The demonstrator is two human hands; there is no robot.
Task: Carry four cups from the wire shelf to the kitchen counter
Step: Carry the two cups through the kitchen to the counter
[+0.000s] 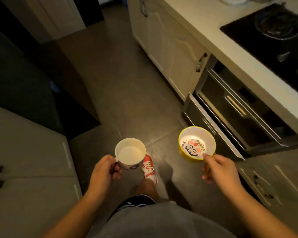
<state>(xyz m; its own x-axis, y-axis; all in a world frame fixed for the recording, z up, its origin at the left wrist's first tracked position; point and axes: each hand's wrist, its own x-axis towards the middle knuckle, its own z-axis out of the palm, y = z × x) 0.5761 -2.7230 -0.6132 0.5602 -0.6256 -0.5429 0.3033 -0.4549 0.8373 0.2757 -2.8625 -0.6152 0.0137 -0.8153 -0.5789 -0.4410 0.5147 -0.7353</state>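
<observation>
My left hand (104,169) grips the handle of a white cup (130,152) with a patterned outside, held upright over the floor. My right hand (217,168) holds a yellow cup (196,143) by its near side; a cartoon face is printed on its white inside. Both cups look empty and hang at about waist height above the dim tiled floor. The pale kitchen counter (218,36) runs along the right, above and beyond the yellow cup. No wire shelf is in view.
A black gas hob (273,36) is set into the counter. Below it, dark drawers (230,114) stand pulled out into the aisle beside cream cabinet doors (165,47). Pale cabinets (29,160) and a dark unit (24,79) line the left. My red shoe (149,166) is on the floor.
</observation>
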